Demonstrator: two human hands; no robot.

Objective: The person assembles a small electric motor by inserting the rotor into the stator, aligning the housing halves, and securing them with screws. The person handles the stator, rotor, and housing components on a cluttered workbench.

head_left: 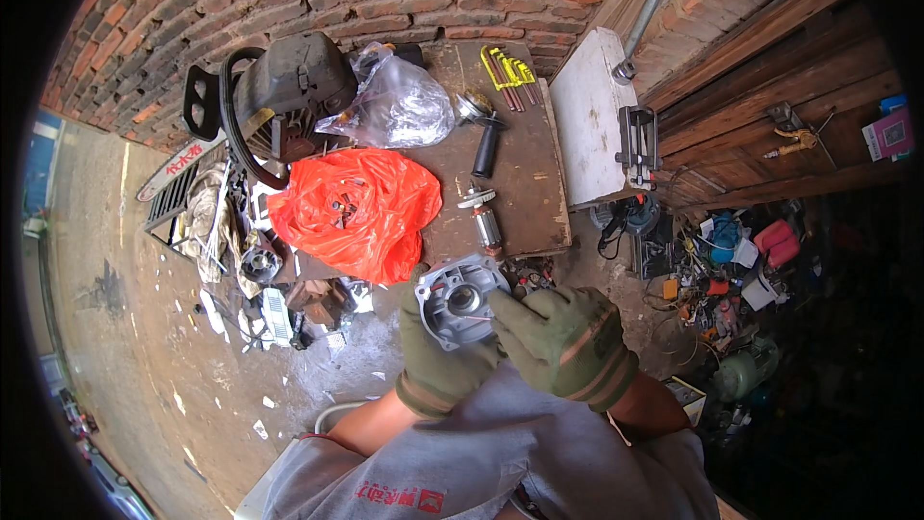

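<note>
A cast grey metal housing (449,320) with a round bearing seat in its middle is in front of my chest. My left hand (433,361), in a green work glove, is closed around its left and lower side. My right hand (568,342), gloved alike, has its fingers bent together at the housing's right edge. Something thin and reddish shows by those fingertips, too small to name. Just beyond the housing, a motor armature (489,231) with a white fan lies near the bench's front edge. A black side handle (487,150) rests farther back.
On the wooden bench (534,193) lie an orange-red plastic bag (385,207) with small parts, a clear plastic bag (409,101), a chainsaw (303,72) and hex keys in a yellow holder (510,75). Scraps litter the floor at left. A white board (592,116) stands right of the bench.
</note>
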